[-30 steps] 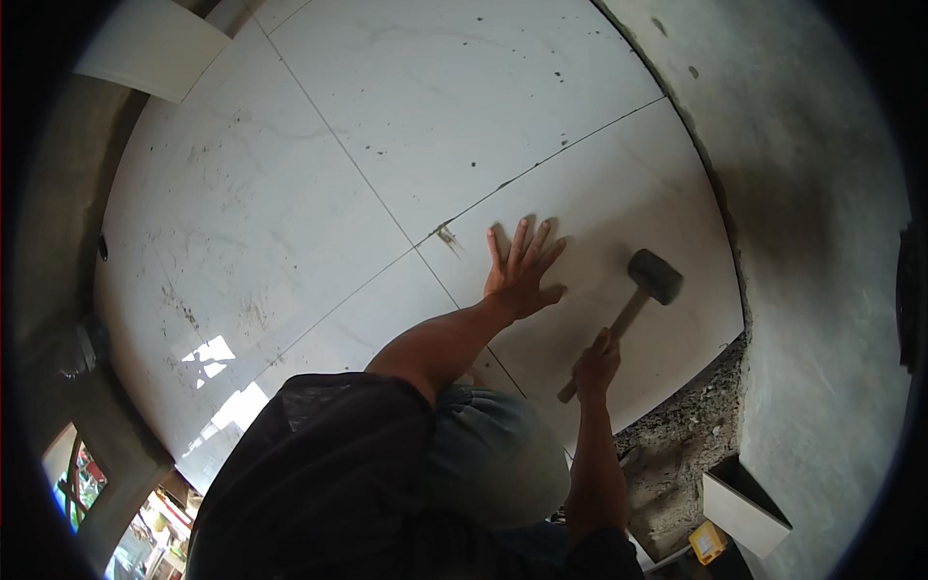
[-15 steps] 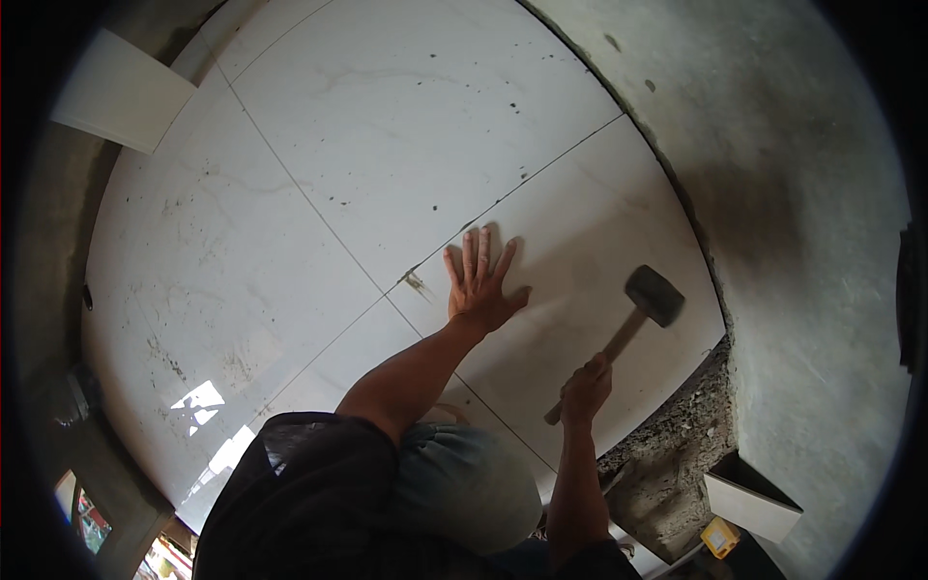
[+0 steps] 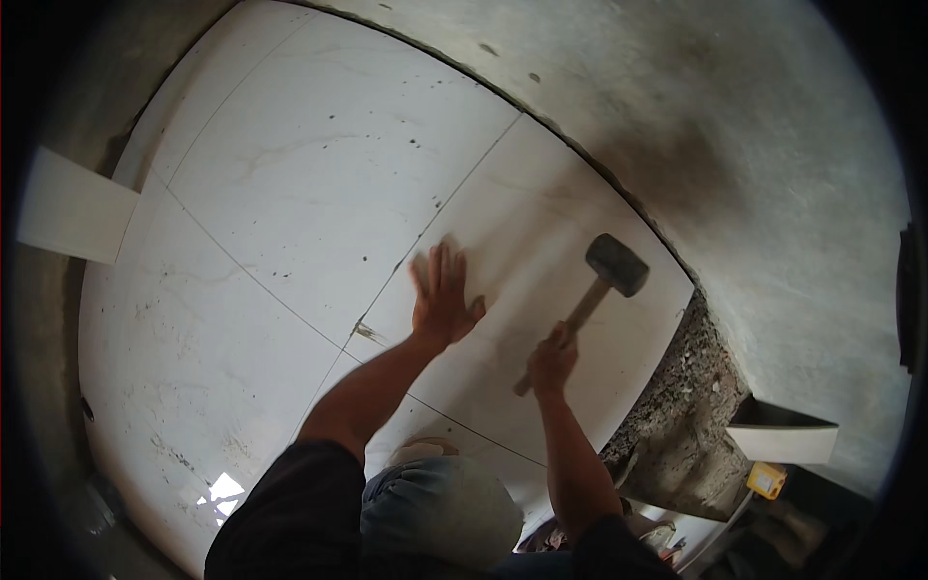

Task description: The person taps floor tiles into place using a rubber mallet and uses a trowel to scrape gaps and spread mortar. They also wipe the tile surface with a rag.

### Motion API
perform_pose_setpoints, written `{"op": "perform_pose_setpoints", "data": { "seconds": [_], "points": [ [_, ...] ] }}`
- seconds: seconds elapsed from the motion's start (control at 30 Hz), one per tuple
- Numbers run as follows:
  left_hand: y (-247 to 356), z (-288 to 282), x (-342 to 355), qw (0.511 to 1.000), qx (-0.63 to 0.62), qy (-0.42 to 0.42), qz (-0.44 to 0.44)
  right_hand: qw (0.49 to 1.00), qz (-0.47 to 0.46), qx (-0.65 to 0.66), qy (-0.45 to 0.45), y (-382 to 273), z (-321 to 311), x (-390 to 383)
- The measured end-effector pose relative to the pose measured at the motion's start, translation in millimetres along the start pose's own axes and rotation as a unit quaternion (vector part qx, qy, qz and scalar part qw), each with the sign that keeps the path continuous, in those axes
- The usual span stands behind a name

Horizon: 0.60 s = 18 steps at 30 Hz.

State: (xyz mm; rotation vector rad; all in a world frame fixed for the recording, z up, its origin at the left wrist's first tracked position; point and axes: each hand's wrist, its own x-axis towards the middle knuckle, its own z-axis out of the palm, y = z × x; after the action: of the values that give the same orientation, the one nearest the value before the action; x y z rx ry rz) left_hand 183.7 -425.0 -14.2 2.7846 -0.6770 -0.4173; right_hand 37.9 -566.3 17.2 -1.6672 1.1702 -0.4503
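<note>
My right hand (image 3: 554, 362) grips the wooden handle of a rubber mallet (image 3: 617, 265) with a dark, blocky head. The mallet is over a large white floor tile (image 3: 541, 213), its head toward the wall; whether it touches the tile I cannot tell. On the same tile, close to the joint with the neighbouring tile (image 3: 319, 164), my left hand (image 3: 443, 302) is spread with its fingers apart and holds nothing. Its fingertips point at the far side and look slightly blurred. A small smear of mortar (image 3: 367, 332) marks the tile corner beside my left wrist.
A bare grey concrete wall (image 3: 773, 222) rises along the right. Past the tile's edge lies rough mortar bed (image 3: 691, 387). Cut tile pieces stand at the left (image 3: 77, 205) and right (image 3: 788, 443), the latter above a yellow tool (image 3: 767, 480). Dark crumbs dot the tiles.
The view has turned, so floor and wall appear rotated anticlockwise. Both hands and the mallet appear farther left in the picture. The right hand keeps its grip; the left stays spread.
</note>
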Motion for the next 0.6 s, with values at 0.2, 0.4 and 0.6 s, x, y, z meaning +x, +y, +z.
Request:
{"op": "perform_pose_setpoints", "data": {
  "seconds": [0.2, 0.4, 0.6],
  "points": [
    [36, -19, 131, 0.986, 0.065, -0.002, 0.156, 0.999, 0.0, 0.035, 0.042, 8, 13, 21],
    [41, -22, 173, 0.989, 0.05, -0.004, 0.137, 0.993, 0.098, 0.037, -0.054, -22, 9, 38],
    [50, -23, 173, 0.989, 0.028, 0.0, 0.146, 0.998, 0.011, -0.065, -0.008, 11, 8, 52]
  ]
}}
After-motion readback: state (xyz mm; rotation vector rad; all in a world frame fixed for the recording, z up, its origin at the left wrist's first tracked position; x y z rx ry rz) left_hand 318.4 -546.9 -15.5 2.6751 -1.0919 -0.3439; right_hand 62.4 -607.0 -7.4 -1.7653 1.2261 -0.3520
